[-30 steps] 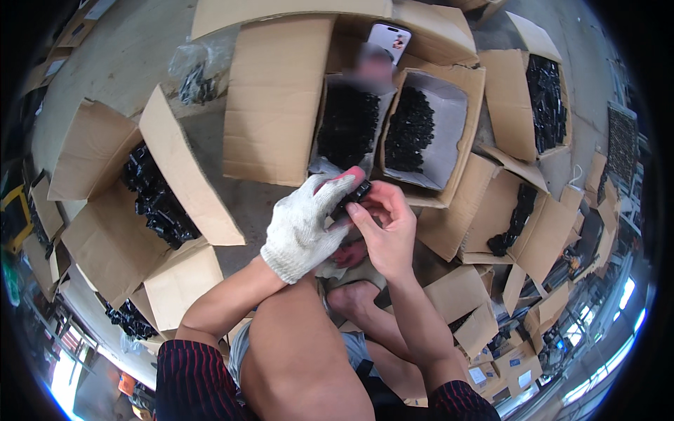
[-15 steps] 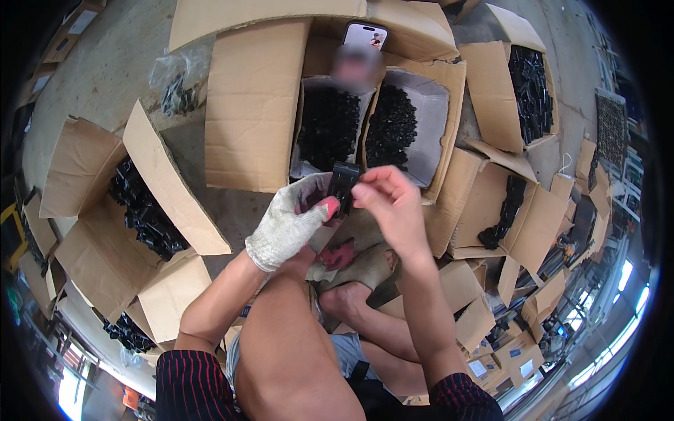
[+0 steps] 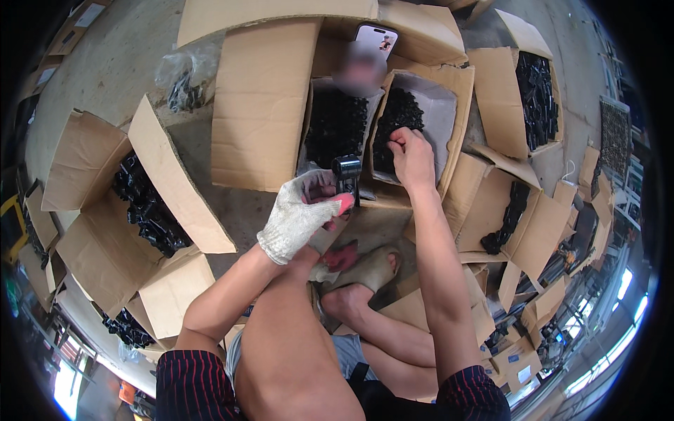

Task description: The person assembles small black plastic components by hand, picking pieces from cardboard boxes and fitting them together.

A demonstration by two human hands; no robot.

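Observation:
My left hand [image 3: 303, 210] wears a whitish knit glove with red-pink fingertips. Its fingers are closed round a glossy black part [image 3: 346, 167] with a rounded, tube-like upper end, held upright before the near edge of the middle box. My bare right hand [image 3: 413, 156] reaches over the right-hand grey tray [image 3: 437, 105], thumb and fingers pinched together at the small black pieces [image 3: 397, 112] in it. Whatever is between those fingertips is hidden. Beside it, the left-hand tray holds another heap of small black pieces [image 3: 335, 126].
An open carton [image 3: 263, 105] surrounds both trays, with a phone [image 3: 375, 41] propped at its back. Cartons of larger black parts stand to the left [image 3: 98, 217] and right [image 3: 498, 105]. A clear plastic bag [image 3: 184, 77] lies on the floor. A red-and-white glove [image 3: 340, 258] lies by my foot.
My right hand has left the black part and moved forward and right into the right-hand tray. The left hand keeps the part, which now shows its rounded end more. The view has shifted slightly.

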